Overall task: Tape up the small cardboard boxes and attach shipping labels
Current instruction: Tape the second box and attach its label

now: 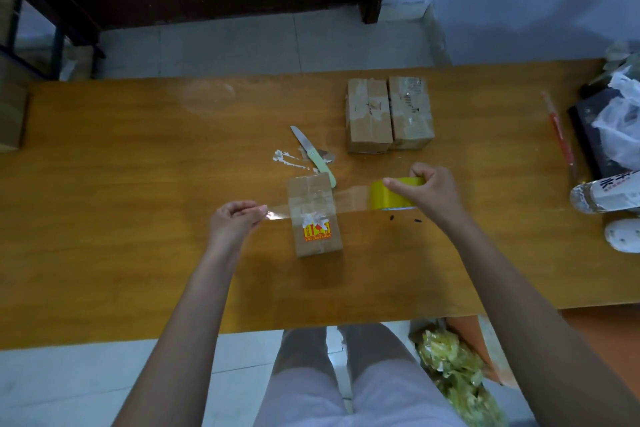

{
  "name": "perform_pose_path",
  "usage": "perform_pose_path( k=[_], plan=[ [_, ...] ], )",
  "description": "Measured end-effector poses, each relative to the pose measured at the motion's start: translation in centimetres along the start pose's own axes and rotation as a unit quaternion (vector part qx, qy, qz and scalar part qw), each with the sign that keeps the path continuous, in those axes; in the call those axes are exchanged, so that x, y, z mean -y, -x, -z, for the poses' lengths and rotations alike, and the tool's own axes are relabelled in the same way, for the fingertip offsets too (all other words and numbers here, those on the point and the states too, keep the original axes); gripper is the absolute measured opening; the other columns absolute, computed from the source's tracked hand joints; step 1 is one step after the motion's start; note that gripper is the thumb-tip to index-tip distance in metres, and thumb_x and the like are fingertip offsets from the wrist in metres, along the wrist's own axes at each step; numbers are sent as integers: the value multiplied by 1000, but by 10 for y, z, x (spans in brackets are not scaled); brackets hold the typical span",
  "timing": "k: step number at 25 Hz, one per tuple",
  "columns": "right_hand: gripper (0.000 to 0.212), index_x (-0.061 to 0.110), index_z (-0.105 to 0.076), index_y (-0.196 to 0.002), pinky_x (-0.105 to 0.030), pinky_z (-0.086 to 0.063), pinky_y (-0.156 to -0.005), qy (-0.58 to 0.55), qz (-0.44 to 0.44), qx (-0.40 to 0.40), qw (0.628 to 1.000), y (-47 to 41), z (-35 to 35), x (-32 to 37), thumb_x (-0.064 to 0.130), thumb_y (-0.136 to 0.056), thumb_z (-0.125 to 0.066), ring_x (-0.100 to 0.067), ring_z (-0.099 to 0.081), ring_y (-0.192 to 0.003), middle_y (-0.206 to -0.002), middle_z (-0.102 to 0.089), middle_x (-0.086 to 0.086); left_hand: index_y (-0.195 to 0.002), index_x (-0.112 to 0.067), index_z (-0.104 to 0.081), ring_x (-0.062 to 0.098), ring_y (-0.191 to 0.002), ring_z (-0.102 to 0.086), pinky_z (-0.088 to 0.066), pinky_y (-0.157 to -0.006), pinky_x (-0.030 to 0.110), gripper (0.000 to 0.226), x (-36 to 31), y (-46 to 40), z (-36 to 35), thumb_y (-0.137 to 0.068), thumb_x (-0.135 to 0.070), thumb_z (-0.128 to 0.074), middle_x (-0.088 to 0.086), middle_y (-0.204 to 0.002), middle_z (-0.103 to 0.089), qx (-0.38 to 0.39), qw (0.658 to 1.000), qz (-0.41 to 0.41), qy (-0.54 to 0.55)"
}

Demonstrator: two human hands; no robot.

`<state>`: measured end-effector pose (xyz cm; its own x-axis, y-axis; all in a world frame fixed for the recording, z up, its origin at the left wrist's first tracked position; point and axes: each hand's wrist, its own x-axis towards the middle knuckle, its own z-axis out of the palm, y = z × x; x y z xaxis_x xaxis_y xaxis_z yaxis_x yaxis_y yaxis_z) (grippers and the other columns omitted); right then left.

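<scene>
- The small brown cardboard box (314,215) stands on the wooden counter (138,253), between the hands, its long axis running away from the person.
- The left hand (231,221) pinches the clear tape strip (277,212); the right hand (429,191) grips the yellow tape roll (387,197).
- The strip is stretched crosswise over the box; both hands seem about equally near.

The long wooden table (138,218) was honey-orange with a faint darker grain. The small cardboard box (313,215) nearest the person was dull brown, carrying a yellow sticker (317,231) with red marks and whitish torn paper scraps. Two more small cardboard boxes (389,113) were the same brown, patched with pale label remains. The roll of tape (389,198) was bright yellow, its pulled strip (277,211) clear and glossy. The folding knife (313,154) had a pale green handle and a grey blade.
</scene>
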<state>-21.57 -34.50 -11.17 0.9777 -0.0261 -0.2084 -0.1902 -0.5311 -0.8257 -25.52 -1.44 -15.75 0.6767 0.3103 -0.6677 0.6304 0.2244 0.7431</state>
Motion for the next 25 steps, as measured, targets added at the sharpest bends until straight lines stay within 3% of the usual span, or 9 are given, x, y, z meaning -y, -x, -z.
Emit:
perform_pose_path(
  k=[3,8,17,25],
  plan=[
    [51,14,-35,-60,-29,-22,-56,-5,-13,9,1000,-5,-4,-11,31,-77,-80,-14,-31,-56,-59,-30,-4,-87,-7,-61,6,-62,-71,-52,-58,12,13,5,-1,-2,-84,3,-69,11,-83,-68,1,1000,10,18],
    [51,16,-35,-59,-31,-24,-57,-6,-20,20,1000,-10,-6,-18,30,-77,-80,-15,-32,-56,-59,-31,-4,-86,-7,-59,5,-57,-69,-53,-57,12,14,11,-2,-7,-86,4,-68,11,-81,-67,-6,1000,14,9],
    [50,19,-35,-58,-27,-25,-52,10,-42,23,999,-18,3,-25,33,-77,-80,-12,-34,-53,-55,-33,3,-89,-8,-60,11,-70,-71,-57,-71,18,14,16,1,-21,-85,2,-70,11,-86,-70,-16,1000,24,-6],
    [53,15,-33,-60,-31,-20,-58,33,-46,25,998,-22,-9,-32,33,-77,-79,-16,-31,-57,-59,-28,-3,-86,-11,-58,10,-68,-65,-52,-65,22,16,28,-7,-46,-86,-4,-71,5,-82,-67,-57,993,26,-103]
  ],
)
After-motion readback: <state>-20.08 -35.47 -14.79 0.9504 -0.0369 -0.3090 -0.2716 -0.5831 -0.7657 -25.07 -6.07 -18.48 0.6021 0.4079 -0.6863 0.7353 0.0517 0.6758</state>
